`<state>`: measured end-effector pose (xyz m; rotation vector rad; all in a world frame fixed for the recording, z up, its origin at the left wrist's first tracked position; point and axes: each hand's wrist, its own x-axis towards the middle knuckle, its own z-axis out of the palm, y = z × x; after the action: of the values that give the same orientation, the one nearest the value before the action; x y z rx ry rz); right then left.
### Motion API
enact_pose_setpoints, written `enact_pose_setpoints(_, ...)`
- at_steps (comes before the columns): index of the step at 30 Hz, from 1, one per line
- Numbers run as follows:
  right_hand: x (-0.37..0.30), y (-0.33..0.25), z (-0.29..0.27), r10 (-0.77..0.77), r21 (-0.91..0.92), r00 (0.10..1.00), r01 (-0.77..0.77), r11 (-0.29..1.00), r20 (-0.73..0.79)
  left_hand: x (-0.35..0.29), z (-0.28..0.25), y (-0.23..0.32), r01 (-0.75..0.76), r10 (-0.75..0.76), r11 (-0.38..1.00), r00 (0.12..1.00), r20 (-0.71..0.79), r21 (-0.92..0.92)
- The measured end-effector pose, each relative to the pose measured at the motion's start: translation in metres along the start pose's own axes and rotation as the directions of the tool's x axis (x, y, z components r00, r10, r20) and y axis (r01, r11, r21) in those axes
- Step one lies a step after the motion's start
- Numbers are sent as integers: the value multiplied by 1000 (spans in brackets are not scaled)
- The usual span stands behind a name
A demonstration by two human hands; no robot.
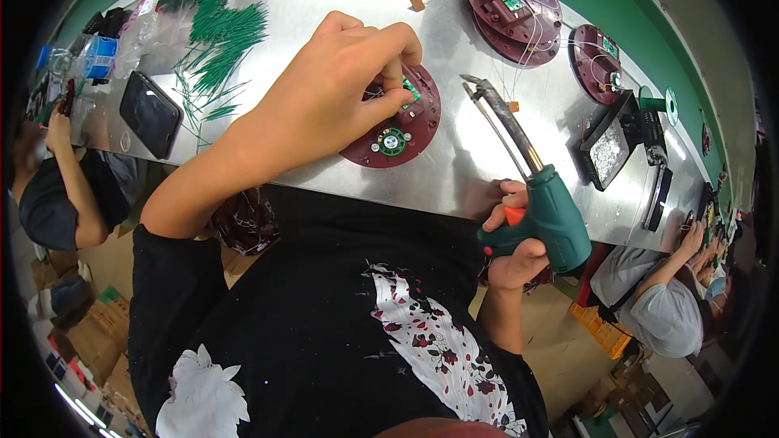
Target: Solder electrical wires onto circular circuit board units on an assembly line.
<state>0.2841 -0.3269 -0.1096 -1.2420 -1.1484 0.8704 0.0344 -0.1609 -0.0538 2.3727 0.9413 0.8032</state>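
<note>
A maroon round housing lies on the metal table in front of me, with a small green circuit board and a round green-rimmed part on it. My left hand reaches over the housing, its thumb and fingers pinched together at the board; whatever lies between the fingertips is hidden. Off to the right, my right hand is wrapped round the handle of a green soldering gun with an orange trigger. The gun's metal tip points up and away, above the table and apart from the housing.
Stacked maroon housings with thin wires lie at the far right, another housing beside them. Further right are a black tray and a spool. Left are green wires, a phone and a bottle. People sit on both sides.
</note>
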Motion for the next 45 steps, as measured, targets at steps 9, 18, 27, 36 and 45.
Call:
enact_pose_setpoints(9, 6, -4, 1, -9, 14, 994, 11, 1000, -107, 7, -6, 19, -22, -14, 965, 990, 137, 261)
enact_pose_setpoints(18, 2, 4, -15, 0, 145, 988, 22, 989, -155, 10, 3, 6, -76, 80, 996, 991, 109, -42)
enact_pose_setpoints(27, 2, 3, -14, 27, 159, 990, -4, 987, -139, 8, 13, -9, -124, 128, 989, 991, 46, -82)
enact_pose_setpoints(36, 2, 4, -14, 23, 174, 990, 1, 985, -141, 14, 9, -6, -158, 157, 988, 986, 59, 0)
enact_pose_setpoints(45, 1, -1, -13, -38, 98, 996, 45, 994, -78, 3, 25, -8, -17, 27, 989, 997, 72, -145)
